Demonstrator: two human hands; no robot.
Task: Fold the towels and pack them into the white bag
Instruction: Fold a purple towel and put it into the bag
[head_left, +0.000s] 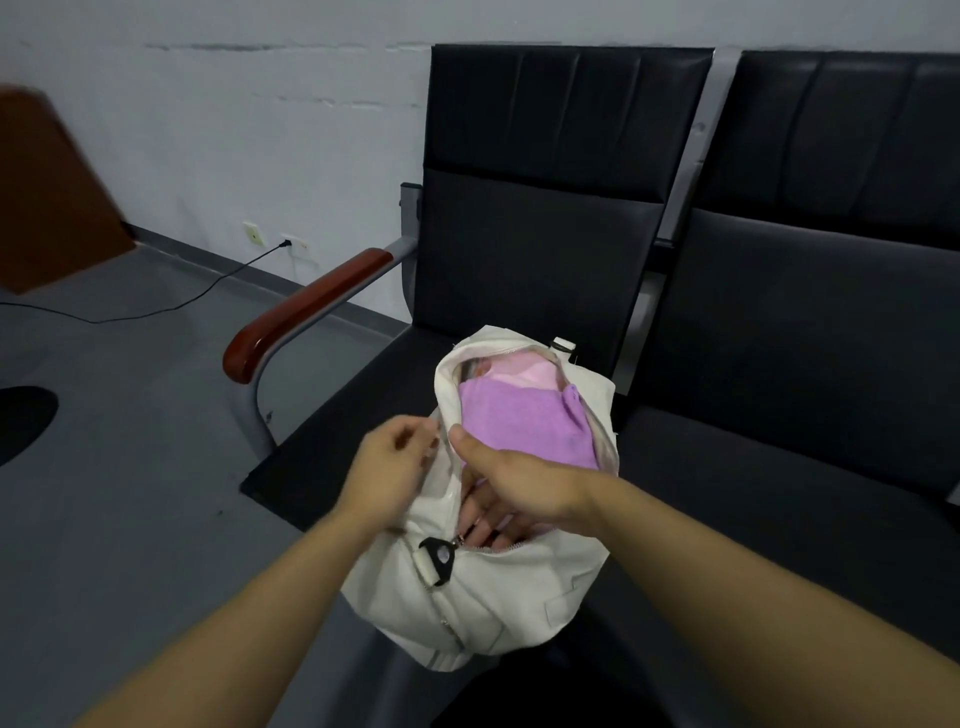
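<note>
Through the head camera I see my right hand (511, 486) reaching into the open zip mouth of the white bag (498, 597), fingers (480, 519) extended down inside the opening and the thumb lying up along the edge of the purple towel (524, 421). The fingers look fairly straight; I cannot tell whether they grip any cloth below the opening. My left hand (387, 467) is just left of the right one, at the bag's left rim, its fingers curled and pinching the white fabric there, holding the mouth apart.

The purple towel lies folded in the bag, just beyond my right thumb. Past it, deeper toward the far end of the bag, a pink towel (511, 371) shows partly under the purple one. Nearer to me than my right fingers, the black zipper pull (439, 558) sits at the near end of the opening.

The bag rests on the black seat (332, 431) of a bench, overhanging its front edge toward me. A wooden armrest (306, 306) stands left of and beyond my left hand.
</note>
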